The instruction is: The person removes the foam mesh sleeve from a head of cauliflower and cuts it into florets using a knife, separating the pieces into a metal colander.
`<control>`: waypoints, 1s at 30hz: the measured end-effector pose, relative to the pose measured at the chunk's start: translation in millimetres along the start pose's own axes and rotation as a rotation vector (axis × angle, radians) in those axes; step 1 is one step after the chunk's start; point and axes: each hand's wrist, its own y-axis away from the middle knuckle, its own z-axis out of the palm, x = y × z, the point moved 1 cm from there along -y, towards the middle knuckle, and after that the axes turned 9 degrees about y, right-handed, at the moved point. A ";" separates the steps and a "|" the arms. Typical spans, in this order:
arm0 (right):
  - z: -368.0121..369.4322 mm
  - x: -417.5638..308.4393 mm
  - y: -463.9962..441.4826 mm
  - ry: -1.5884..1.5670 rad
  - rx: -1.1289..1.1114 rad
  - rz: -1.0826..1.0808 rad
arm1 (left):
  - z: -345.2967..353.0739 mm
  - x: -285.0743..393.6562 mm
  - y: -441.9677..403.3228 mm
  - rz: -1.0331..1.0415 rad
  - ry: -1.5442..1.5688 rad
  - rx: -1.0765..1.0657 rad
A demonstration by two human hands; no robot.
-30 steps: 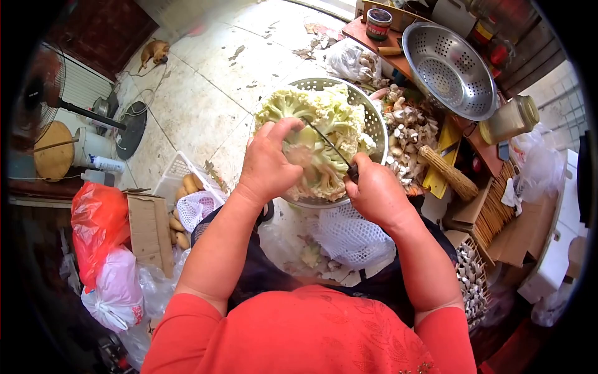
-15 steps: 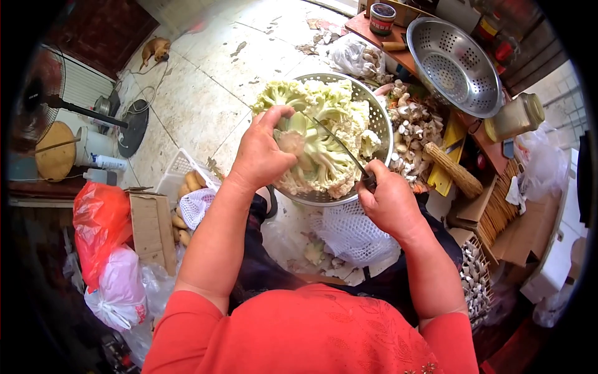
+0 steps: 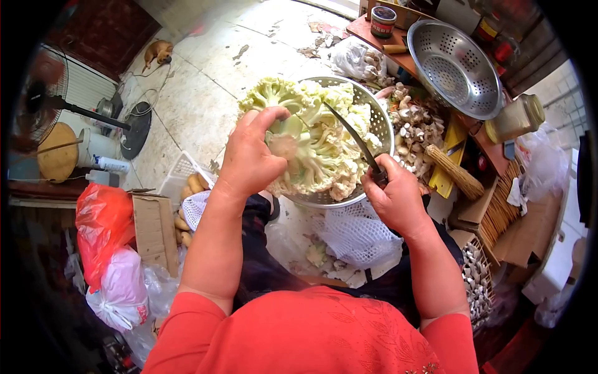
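A large head of cauliflower [image 3: 324, 149] lies with its stalks facing up over a perforated metal colander [image 3: 381, 118]. My left hand [image 3: 252, 149] is closed on the left part of the cauliflower, thumb and fingers around the stalk. In my right hand [image 3: 395, 193] is the dark handle of a knife [image 3: 350, 129]; its curved blade points up and left, just over the cauliflower's right side.
Garlic bulbs [image 3: 417, 128] lie right of the colander, by a second metal colander [image 3: 455, 68] on a red table [image 3: 398, 56]. White netting [image 3: 361, 237] is below. Potatoes [image 3: 193, 186], bags [image 3: 103, 230] and a fan [image 3: 50, 100] are left; a dog [image 3: 157, 53] lies on the floor.
My left hand has moved left with its part of the cauliflower. My right hand has drawn the knife back to the right, and more of the blade shows.
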 end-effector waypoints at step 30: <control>25.3 -16.5 -30.9 0.039 -0.148 0.006 | 28.6 -39.5 -9.5 0.320 -0.166 0.150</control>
